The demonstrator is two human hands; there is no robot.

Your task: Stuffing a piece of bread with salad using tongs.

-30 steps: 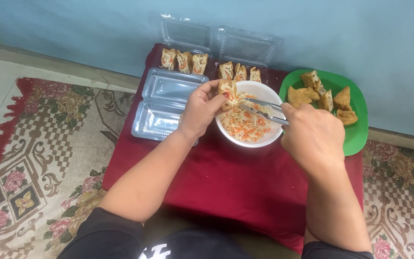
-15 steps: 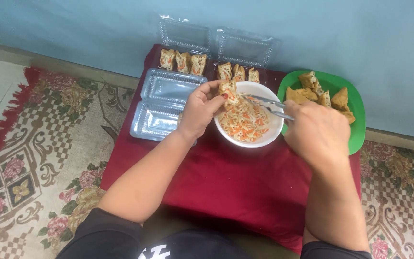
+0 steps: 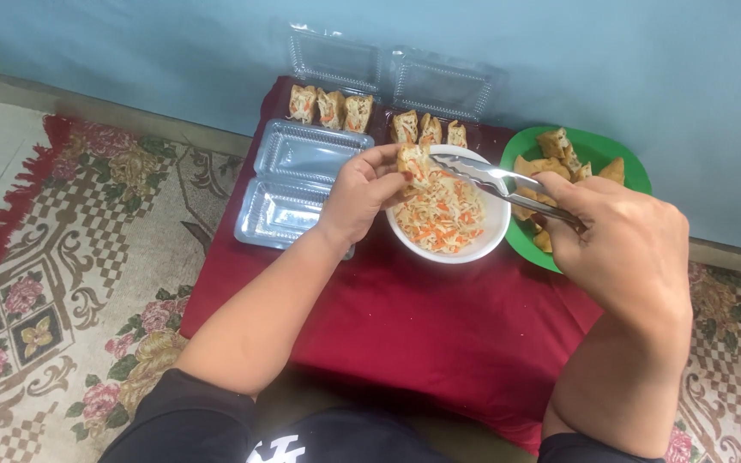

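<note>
Nearest the camera, both forearms reach out over a low desk [image 3: 439, 343] covered in dark red cloth, which stands on a patterned rug [image 3: 62, 283].

The right hand [image 3: 619, 249] is clenched around the handle end of metal tongs [image 3: 508, 184]. The tongs slant up and left from the fist, and their tips hang over the far rim of a white bowl [image 3: 452, 249]. The bowl sits on the cloth between the two hands and holds shredded filling [image 3: 439, 214], pale with orange strands.

The left hand [image 3: 362, 193] is at the bowl's left edge. Its fingers [image 3: 383, 159] grasp a tofu piece [image 3: 413, 163], a fried puff with a split top, held above the bowl's far-left rim just beside the tong tips.

Left of that hand, an open clear tray [image 3: 293, 184] lies flat on the cloth, lid and base both showing. Right of the bowl, partly behind the right hand, a green plate [image 3: 623, 167] carries more fried puffs.

Further back, two clear boxes stand side by side with lids [image 3: 388, 73] leaning on the blue wall [image 3: 628, 77]. Each holds a row of three filled puffs [image 3: 332, 107].
</note>
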